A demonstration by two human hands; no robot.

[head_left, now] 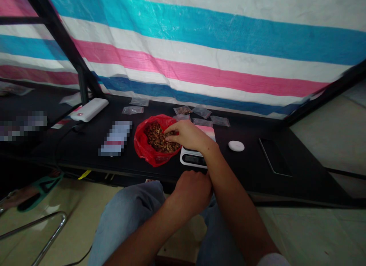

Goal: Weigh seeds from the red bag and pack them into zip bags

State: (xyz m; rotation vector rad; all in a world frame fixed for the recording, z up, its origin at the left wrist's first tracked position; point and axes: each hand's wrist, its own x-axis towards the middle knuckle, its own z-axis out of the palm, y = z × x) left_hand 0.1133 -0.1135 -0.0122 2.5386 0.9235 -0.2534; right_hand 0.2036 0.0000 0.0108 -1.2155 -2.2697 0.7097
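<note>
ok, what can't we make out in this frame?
All in the head view:
Scale: digits too small and dim; right forearm covers one end.
Left grip: back of the hand hides whether it holds anything.
Right grip: fingertips too small and dim to tell if a piece is pinched.
Bag: red wall and top pieces hide what lies below.
Pale item left of the bag: pixelated, unreadable.
</note>
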